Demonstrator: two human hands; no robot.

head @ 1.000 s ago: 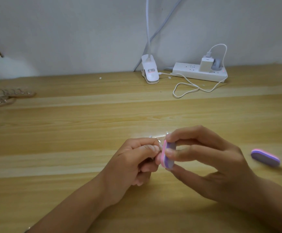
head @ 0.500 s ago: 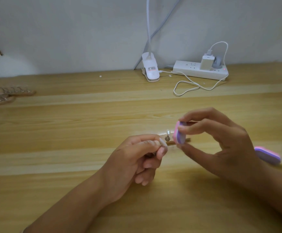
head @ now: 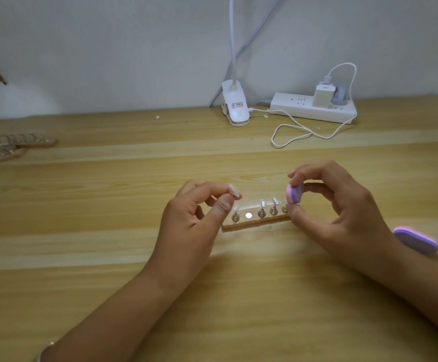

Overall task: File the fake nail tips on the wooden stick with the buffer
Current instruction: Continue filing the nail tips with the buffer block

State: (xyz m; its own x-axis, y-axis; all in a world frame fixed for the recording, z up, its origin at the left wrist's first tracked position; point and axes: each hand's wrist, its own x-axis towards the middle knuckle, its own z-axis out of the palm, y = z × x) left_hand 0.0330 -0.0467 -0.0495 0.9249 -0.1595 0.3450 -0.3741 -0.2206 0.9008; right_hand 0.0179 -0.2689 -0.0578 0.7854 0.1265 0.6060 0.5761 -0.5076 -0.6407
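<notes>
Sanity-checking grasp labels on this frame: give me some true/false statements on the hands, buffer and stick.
1. The left hand pinches a nail tip above the wooden stick. True.
2. The right hand is empty. False: it holds a buffer.
3. The buffer touches the pinched nail tip. False: they are apart.
4. A second buffer lies on the table by the right forearm. True.
5. The wooden stick is lifted off the table. False: it lies on it.

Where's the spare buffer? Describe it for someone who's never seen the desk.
On the wooden desk, look past the right hand toward the desk's right side. A pink-and-purple spare buffer lies flat there. Unlike the held buffer pinched in that hand, it is unheld.
</notes>
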